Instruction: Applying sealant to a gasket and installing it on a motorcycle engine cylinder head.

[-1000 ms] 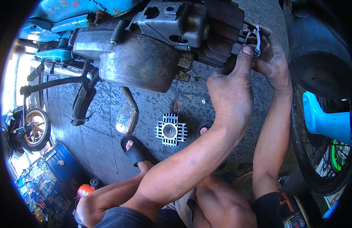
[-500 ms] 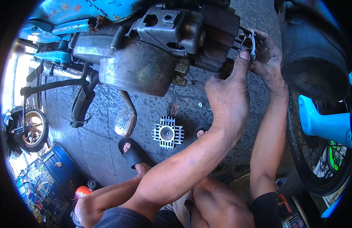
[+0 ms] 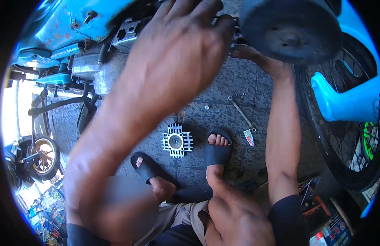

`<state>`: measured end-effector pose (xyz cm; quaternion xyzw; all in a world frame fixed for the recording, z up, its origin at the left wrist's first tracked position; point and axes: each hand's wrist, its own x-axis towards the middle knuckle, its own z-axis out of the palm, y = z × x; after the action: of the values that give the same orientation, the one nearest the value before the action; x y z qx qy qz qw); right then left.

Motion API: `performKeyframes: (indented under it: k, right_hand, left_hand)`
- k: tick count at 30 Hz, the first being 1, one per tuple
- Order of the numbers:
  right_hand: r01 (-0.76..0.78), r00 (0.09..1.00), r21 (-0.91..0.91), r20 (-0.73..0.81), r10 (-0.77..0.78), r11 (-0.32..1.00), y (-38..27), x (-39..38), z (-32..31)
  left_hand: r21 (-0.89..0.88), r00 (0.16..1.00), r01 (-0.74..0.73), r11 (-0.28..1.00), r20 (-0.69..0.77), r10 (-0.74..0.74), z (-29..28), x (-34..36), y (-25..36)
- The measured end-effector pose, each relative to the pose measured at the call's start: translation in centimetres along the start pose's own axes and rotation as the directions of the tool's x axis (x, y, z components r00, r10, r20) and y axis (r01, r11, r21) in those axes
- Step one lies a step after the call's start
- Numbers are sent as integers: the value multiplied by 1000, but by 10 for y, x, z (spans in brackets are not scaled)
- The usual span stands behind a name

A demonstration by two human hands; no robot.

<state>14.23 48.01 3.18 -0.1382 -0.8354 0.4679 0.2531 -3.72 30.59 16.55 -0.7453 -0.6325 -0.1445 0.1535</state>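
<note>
My left hand (image 3: pixel 179 47) is raised close to the camera, back upward, in front of the motorcycle engine (image 3: pixel 87 67). Its fingertips run out of the top edge, so their grip is hidden. My right hand (image 3: pixel 257 59) reaches to the far end of the engine, beside a dark round part (image 3: pixel 292 37) that hides some of it. What its fingers touch cannot be made out. A finned metal cylinder head (image 3: pixel 177 141) lies on the floor between my feet, its round hollow facing up.
A double-ended wrench (image 3: pixel 242 113), a small white-and-red tube (image 3: pixel 249 137) and several small nuts lie on the dark tiled floor (image 3: pixel 202 164). To the right stand a spoked wheel (image 3: pixel 321 147) and a light-blue fork cover (image 3: pixel 341 102). Another motorcycle wheel (image 3: pixel 40 158) is at the left.
My left hand has left the thin silvery gasket-like piece at the engine's end and swung up and left. The view has shifted, bringing the wrench and tube into sight.
</note>
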Motion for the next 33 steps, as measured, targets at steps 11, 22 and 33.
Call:
performKeyframes:
  k: [11, 22, 33]
  right_hand:
    - [-157, 981, 251, -72, 181, 955, -2, -3, 9]
    - [-65, 992, 318, -85, 97, 946, 3, -2, 11]
    - [24, 993, 165, -120, -4, 986, 5, -2, 7]
  left_hand:
    - [-73, 954, 72, 995, 297, -47, 28, 42, -20]
    - [-81, 928, 136, 987, 360, -98, 33, 56, -18]
    - [-81, 912, 170, 982, 391, -125, 30, 66, -19]
